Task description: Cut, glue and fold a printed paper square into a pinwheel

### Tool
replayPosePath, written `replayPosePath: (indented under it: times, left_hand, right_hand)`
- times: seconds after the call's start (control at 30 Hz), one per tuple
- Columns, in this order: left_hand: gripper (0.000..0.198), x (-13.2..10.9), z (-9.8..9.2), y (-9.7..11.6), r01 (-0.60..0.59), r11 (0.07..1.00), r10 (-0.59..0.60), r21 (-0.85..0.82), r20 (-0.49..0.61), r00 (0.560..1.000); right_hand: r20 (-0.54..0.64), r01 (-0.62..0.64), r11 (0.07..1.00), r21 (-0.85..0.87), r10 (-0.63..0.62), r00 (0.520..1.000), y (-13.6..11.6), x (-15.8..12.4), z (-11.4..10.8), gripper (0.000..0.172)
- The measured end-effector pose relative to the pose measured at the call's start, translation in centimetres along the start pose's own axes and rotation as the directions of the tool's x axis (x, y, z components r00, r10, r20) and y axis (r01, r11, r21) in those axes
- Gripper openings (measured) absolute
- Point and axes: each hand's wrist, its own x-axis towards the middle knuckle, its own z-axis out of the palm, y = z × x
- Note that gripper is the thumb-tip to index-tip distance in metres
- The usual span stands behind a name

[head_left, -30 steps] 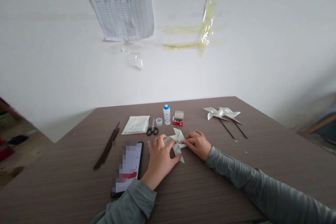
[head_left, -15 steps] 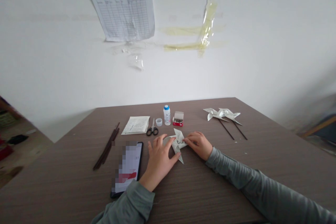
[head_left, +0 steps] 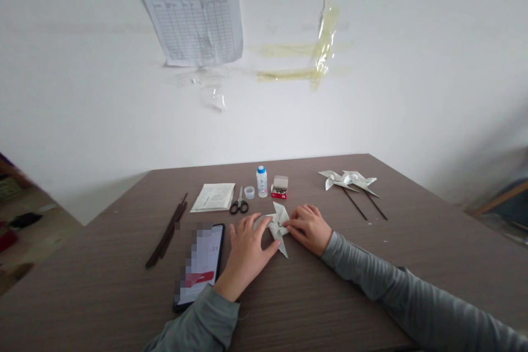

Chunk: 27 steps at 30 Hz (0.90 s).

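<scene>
A folded paper pinwheel (head_left: 280,247) with printed text lies flat on the table in front of me. My left hand (head_left: 247,250) is over its left side, thumb and fingers spread apart. The thumb tip reaches the lower blade and the forefinger the left one. From the right, my right hand (head_left: 309,228) has its fingers drawn together at the pinwheel's middle and right blade. Whether something small is pinched there is hidden. Just beyond are black-handled scissors (head_left: 239,206) and a red box of small metal pieces (head_left: 279,192).
A blue-capped bottle (head_left: 262,182), a small clear cup (head_left: 249,193) and stacked paper sheets (head_left: 213,198) stand or lie farther back. Dark sticks (head_left: 167,234) and a phone (head_left: 202,269) are at left. Finished-looking pinwheels on sticks (head_left: 350,179) lie at back right, before the wall (head_left: 391,93).
My right fingers have shifted slightly left, toward the pinwheel's middle. My left hand has moved slightly left, its thumb drawn a little back, and the pinwheel stays in nearly the same spot.
</scene>
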Motion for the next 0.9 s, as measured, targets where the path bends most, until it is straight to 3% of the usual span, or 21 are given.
replayPosePath:
  times: [0.27,0.7,0.9]
  left_hand:
    - [0.061,0.0,-0.2,0.5,0.017,1.0,-0.017,0.012,0.023,1.0]
    - [0.06,0.1,-0.2,0.1,0.01,1.0,-0.01,0.018,0.033,0.999]
    - [0.061,0.1,-0.3,0.2,0.022,1.0,-0.023,0.019,0.036,0.999]
  right_hand:
    - [0.103,-0.071,0.996,-0.058,0.076,0.992,-1.1,0.7,-0.9,0.023]
    - [0.21,-0.277,0.956,0.095,0.253,0.944,0.3,0.4,-0.4,0.029]
    - [0.147,-0.235,0.959,0.156,0.213,0.966,0.8,0.3,-0.2,0.034]
